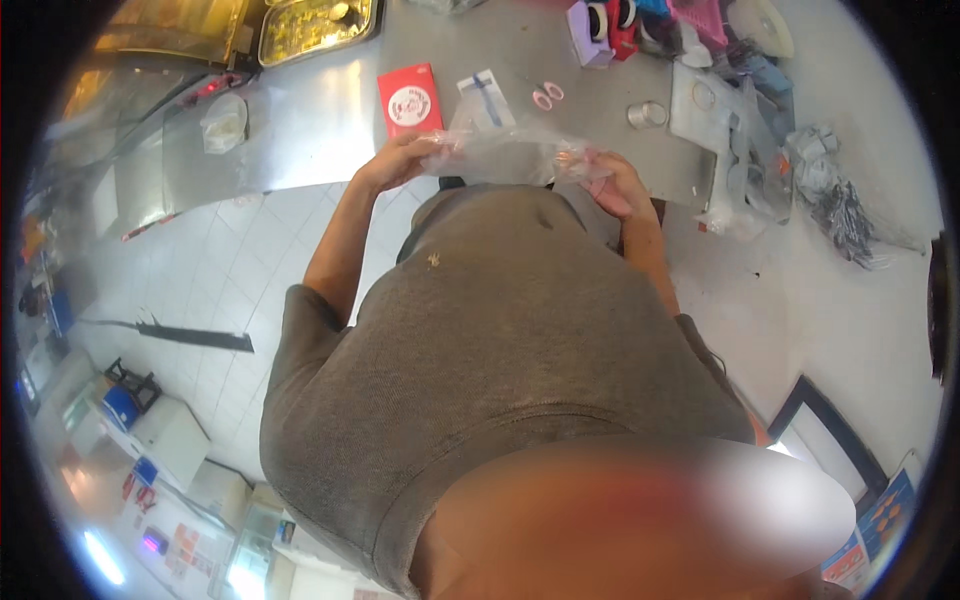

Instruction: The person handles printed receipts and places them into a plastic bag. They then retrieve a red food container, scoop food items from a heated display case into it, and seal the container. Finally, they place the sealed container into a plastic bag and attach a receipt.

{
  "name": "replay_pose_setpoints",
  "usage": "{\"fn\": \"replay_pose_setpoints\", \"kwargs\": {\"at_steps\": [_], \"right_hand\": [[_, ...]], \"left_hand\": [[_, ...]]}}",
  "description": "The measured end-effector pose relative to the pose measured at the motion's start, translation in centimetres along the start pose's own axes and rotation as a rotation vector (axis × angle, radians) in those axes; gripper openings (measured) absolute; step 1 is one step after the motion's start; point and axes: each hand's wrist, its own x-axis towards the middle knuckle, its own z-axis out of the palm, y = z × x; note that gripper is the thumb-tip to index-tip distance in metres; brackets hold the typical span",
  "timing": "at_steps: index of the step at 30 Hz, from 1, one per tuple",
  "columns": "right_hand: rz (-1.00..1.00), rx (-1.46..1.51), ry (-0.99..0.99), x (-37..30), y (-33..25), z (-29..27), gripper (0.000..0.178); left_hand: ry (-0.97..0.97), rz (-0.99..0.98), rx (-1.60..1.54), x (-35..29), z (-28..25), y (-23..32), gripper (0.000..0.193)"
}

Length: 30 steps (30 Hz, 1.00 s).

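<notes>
I hold a clear plastic bag (pixel 510 155) stretched between both hands, just above the near edge of a steel counter (pixel 320 120). My left hand (pixel 395 160) grips its left end. My right hand (pixel 615 185) grips its right end, where something small and reddish shows inside the plastic. My grey shirt fills the middle of the view and hides what lies below the bag.
On the counter lie a red box (pixel 410 100), a small clear packet with a blue strip (pixel 485 98), pink scissors (pixel 548 95), a tape roll (pixel 647 114), heaps of plastic bags (pixel 740 150) and a purple tape holder (pixel 600 20). A food tray (pixel 315 25) stands far left.
</notes>
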Motion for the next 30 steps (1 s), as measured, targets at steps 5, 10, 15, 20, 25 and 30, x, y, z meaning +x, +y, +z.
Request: {"fn": "replay_pose_setpoints", "kwargs": {"at_steps": [5,10,15,20,25,30], "right_hand": [[0.402,-0.039,-0.421,4.5,4.8,-2.0,0.034],[0.018,0.142,-0.526,9.0,2.5,-0.3,0.031],[0.284,-0.184,-0.570,11.6,2.3,4.4,0.030],[0.001,-0.864,-0.383,13.7,1.5,10.9,0.043],[-0.196,-1.160,-0.441,19.2,3.7,6.4,0.049],[-0.872,-1.813,-0.189,17.5,11.5,2.4,0.031]], "left_hand": [[-0.346,0.560,-1.096,-0.4,0.7,-2.4,0.039],[0.220,0.480,-0.034,-4.8,1.5,0.5,0.028],[0.473,0.512,-0.567,-3.7,-2.8,-2.7,0.029],[0.486,0.354,-0.745,-5.1,-4.5,-3.6,0.015],[0.865,0.600,-0.763,-8.7,-12.6,-6.2,0.015],[0.610,0.863,-0.806,-9.4,-18.8,-11.4,0.025]]}}
